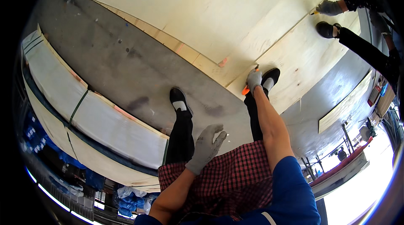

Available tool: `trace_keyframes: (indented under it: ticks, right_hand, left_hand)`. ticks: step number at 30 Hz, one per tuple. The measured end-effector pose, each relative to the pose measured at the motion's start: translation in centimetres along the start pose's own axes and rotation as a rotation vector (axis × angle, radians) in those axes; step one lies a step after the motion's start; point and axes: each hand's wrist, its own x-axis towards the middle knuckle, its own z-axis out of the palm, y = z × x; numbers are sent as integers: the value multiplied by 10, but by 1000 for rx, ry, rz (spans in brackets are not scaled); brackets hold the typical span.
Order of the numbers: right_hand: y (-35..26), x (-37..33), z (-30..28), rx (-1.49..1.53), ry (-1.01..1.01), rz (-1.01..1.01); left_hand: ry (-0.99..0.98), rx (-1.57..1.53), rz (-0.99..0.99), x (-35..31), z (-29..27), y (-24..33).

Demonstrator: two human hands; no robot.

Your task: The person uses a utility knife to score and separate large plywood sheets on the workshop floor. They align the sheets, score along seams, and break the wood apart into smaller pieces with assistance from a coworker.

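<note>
My right hand [254,80], in a grey glove, is closed around an orange-handled utility knife [246,90]. The knife's dark tip is at the seam between a large pale wood veneer sheet [202,10] and a narrower veneer strip [303,62]. My right shoe [271,75] stands on the strip's near end, just right of that hand. My left hand [205,147], gloved in grey too, hovers in front of my checked apron [235,170]. Its fingers are apart and it holds nothing.
At the upper right, another person's gloved hand [330,8] holds a yellow tool [314,13] at the same seam, with a black shoe [325,30] on the strip. Strapped stacks of sheets [113,119] stand left. A loose board [343,105] lies on the grey floor [105,56] at right.
</note>
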Motion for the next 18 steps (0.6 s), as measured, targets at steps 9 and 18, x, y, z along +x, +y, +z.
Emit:
trace_keyframes:
  ticks: [9, 18]
  right_hand:
    - [55, -88, 57, 307, 9, 42]
    - [-62, 43, -50, 742, -87, -77]
  left_hand:
    - [20, 69, 31, -9, -17, -13]
    - [-23, 109, 9, 4, 6, 4]
